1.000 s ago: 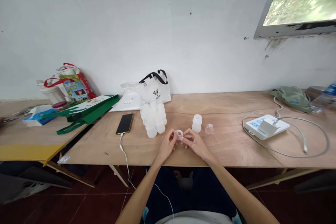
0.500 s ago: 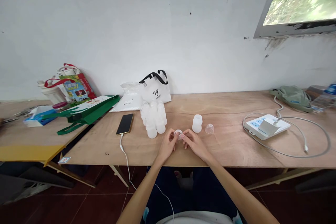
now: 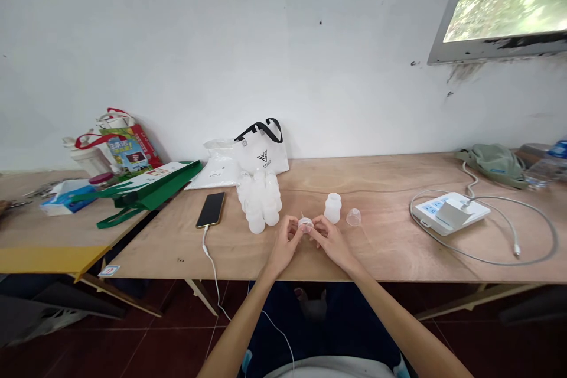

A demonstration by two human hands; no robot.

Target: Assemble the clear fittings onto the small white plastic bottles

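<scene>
Between both hands, over the front part of the table, is a small translucent bottle collar (image 3: 305, 223) with a thin tip sticking up from it. My left hand (image 3: 286, 241) pinches its left side with thumb and fingers. On the other side, my right hand (image 3: 331, 242) grips it the same way. Just beyond my right hand stands an open-topped, white translucent bottle (image 3: 332, 208). A clear dome cap (image 3: 353, 217) rests to the right of that bottle. Several similar white bottles (image 3: 260, 201) stand grouped to the left, beyond my left hand.
A phone (image 3: 211, 209) on a white cable lies left of the bottles. Behind them are a white bag (image 3: 266, 156) and a white plastic package (image 3: 218, 168). At right sits a power strip (image 3: 449, 212) with looping cables. A green bag (image 3: 146, 189) lies at left.
The collar has tilted and risen slightly between my fingers, so its side now shows and a thin tip points up. My hands shifted a little with it.
</scene>
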